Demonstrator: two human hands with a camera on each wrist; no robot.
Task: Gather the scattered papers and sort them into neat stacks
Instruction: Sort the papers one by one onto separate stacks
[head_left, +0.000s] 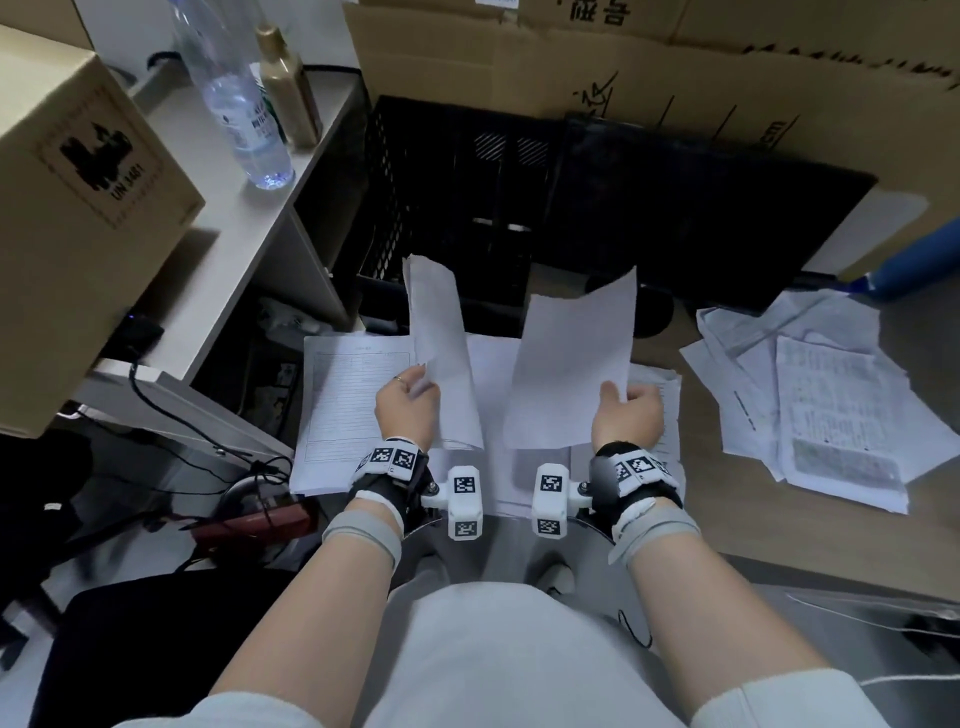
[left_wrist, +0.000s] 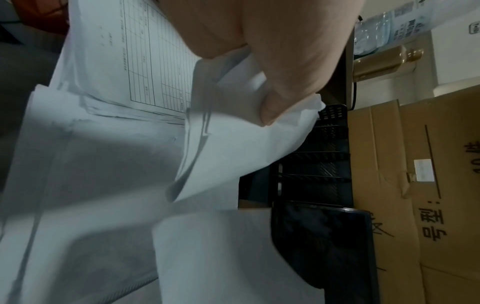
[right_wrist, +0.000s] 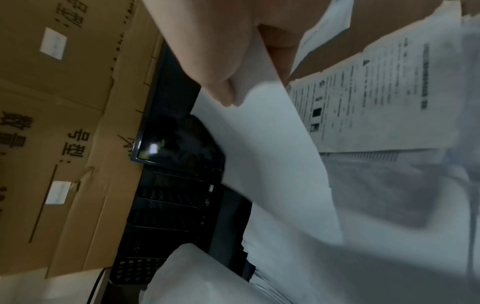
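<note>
Evidently each hand lifts its own sheet to compare them before stacking: the left hand (head_left: 407, 406) pinches a curling sheet (head_left: 441, 353) at centre frame, while the right hand (head_left: 627, 415) pinches a flatter sheet (head_left: 571, 364) beside it. Both hang above the started stack (head_left: 353, 405) at centre; the unsorted heap (head_left: 810, 405) waits at the right edge, probably next.

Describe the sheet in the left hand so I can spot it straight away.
Start at the black mesh crate at the desk's back. Just before it two sheets are held up; the left hand pinches the narrower sheet. Unlike the flatter right-hand sheet, it curls lengthwise.
</note>
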